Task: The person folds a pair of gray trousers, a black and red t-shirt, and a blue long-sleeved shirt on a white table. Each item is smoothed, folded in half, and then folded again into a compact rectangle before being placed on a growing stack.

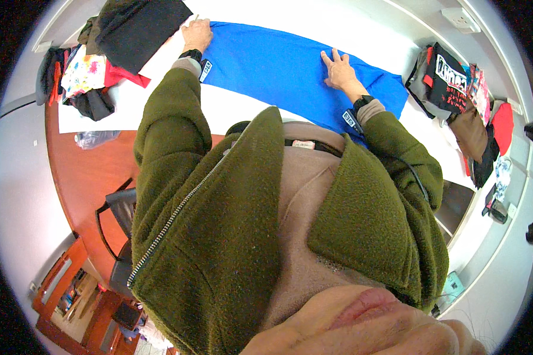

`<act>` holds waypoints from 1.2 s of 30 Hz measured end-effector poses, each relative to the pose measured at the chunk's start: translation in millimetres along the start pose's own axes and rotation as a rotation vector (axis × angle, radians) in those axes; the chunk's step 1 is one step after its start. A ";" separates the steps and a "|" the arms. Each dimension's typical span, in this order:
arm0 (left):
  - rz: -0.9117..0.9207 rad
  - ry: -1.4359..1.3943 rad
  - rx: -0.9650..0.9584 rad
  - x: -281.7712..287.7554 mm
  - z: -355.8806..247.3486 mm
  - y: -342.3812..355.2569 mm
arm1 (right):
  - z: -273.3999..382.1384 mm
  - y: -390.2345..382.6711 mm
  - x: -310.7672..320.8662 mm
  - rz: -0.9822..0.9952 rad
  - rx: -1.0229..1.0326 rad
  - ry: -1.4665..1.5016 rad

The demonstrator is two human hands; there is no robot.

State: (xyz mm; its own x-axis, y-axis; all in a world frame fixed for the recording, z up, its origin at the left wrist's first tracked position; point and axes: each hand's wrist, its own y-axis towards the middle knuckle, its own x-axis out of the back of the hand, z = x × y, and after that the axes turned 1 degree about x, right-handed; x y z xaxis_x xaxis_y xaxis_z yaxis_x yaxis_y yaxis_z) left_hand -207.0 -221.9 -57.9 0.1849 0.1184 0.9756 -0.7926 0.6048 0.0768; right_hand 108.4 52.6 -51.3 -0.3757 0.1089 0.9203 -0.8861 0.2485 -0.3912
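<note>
A bright blue garment [266, 56] lies stretched lengthwise across the white table, fairly flat with light creases. Small black-and-white patches show along its near edge. My left hand [197, 36] is at its far left corner, fingers curled closed on the cloth; the fingertips are partly hidden. Toward the right part of the garment, my right hand [339, 70] rests on top with its fingers spread. Each wrist wears a black band, and green sleeves cover both forearms.
Left of the garment is a heap of clothes [83, 77], with a black folded piece [139, 35] on it. More folded clothes [447, 83] are piled at the right. A black chair [121, 204] stands on the reddish-brown floor [83, 177]. A wall socket [461, 19] is at upper right.
</note>
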 end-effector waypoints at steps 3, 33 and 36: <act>-0.295 0.026 -0.009 0.7 -5.0 -2.8 | 0.0 -0.3 -1.6 -0.002 0.000 0.000; 0.000 -0.312 -0.074 3.7 -122.7 -54.5 | 2.7 -0.7 6.1 0.020 -0.037 0.049; 0.013 -0.414 -0.367 18.7 -166.3 -73.4 | 1.8 -1.4 5.7 0.016 -0.034 0.054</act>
State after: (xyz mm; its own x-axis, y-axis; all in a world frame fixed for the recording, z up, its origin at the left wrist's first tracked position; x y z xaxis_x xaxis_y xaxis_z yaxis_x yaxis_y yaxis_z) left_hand -48.7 -133.1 -79.6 -0.1264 -0.1470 0.9810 -0.5248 0.8491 0.0597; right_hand 107.0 51.2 -45.5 -0.3734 0.1650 0.9129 -0.8703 0.2785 -0.4063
